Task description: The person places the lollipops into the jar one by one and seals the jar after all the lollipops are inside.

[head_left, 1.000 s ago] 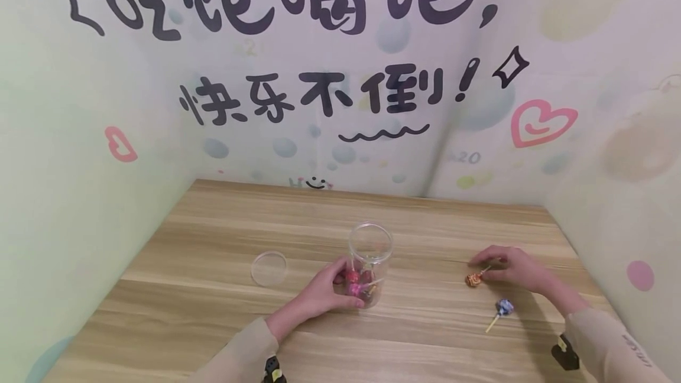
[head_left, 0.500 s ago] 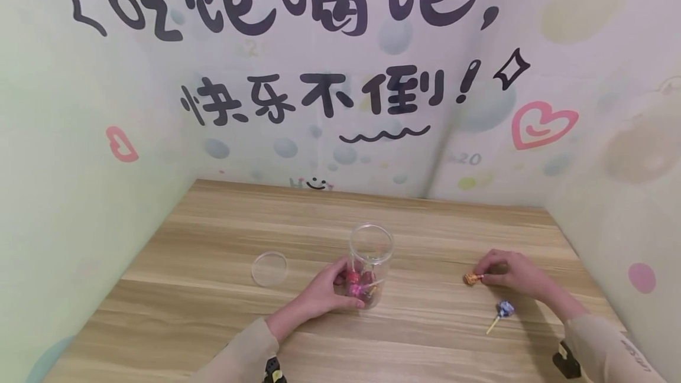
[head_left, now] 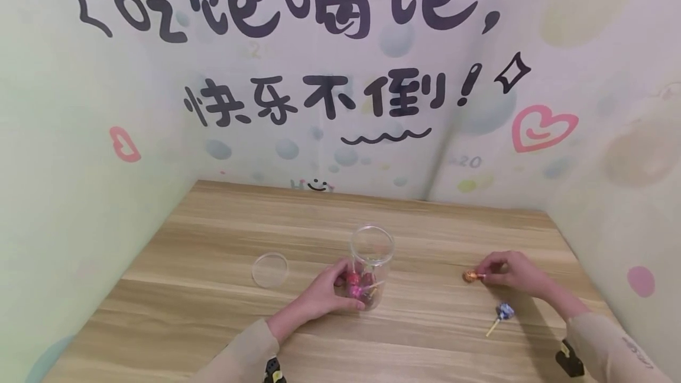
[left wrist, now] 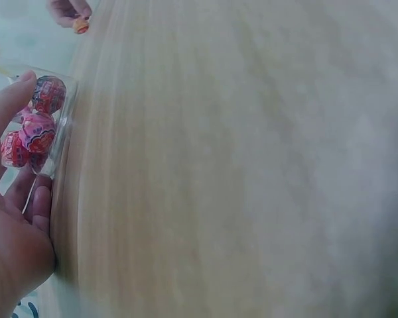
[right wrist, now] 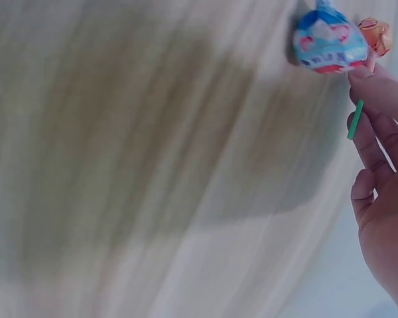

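Note:
My left hand [head_left: 323, 293] grips the lower side of a clear, uncapped plastic jar [head_left: 384, 268] standing upright on the table. Red and pink wrapped lollipops [left wrist: 38, 132] lie at its bottom, partly behind the thumb. Off to the right, my right hand [head_left: 515, 273] pinches an orange-wrapped lollipop [head_left: 470, 276] just behind its candy head, close over the tabletop. A green stick [right wrist: 355, 119] pokes out below the thumb in the right wrist view. Nearer to me lies a blue-wrapped lollipop [head_left: 505, 311] with a pale yellow stick, below the right hand.
A round clear lid [head_left: 270, 270] lies flat on the wood-grain table [head_left: 223, 217], left of the jar. Behind the table rises a printed wall [head_left: 319, 158] with large black lettering, and pale walls close in both sides.
The right fingers have closed in on the orange lollipop, which has turned and shifted slightly left. The left hand and jar stay in place.

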`<state>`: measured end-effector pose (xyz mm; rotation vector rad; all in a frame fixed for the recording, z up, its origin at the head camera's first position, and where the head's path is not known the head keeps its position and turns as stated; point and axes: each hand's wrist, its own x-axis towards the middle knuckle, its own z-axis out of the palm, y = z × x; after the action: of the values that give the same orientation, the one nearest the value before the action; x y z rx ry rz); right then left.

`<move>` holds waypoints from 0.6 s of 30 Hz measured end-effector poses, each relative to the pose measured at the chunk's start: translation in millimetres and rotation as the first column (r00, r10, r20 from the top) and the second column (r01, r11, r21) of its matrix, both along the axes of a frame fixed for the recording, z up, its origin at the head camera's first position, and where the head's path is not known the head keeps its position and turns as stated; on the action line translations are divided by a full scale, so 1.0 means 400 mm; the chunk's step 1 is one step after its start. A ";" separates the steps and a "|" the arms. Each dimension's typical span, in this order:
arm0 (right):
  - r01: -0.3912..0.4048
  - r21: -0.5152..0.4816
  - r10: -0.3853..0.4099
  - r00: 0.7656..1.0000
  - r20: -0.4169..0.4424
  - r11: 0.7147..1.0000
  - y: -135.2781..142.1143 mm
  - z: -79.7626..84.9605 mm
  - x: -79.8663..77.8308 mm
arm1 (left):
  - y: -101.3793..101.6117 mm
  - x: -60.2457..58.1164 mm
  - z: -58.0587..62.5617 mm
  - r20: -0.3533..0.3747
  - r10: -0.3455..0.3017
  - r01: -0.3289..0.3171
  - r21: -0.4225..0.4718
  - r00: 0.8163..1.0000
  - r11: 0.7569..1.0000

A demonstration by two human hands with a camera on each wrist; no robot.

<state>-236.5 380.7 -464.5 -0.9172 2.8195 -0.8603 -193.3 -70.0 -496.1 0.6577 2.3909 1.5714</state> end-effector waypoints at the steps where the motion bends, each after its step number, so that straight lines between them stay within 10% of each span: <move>1: -0.002 0.000 0.002 1.000 -0.003 1.000 -0.001 0.004 -0.003 | 0.000 -0.001 0.000 -0.002 -0.002 0.002 -0.004 1.000 1.000; 18: -0.047 0.043 0.047 0.999 0.011 0.998 -0.096 0.129 -0.065 | 0.000 0.003 0.007 -0.001 -0.002 0.002 0.004 1.000 1.000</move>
<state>-262.6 342.2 -413.0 -0.9663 2.7849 -0.7923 -192.3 -69.9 -493.2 0.6609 2.3877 1.5759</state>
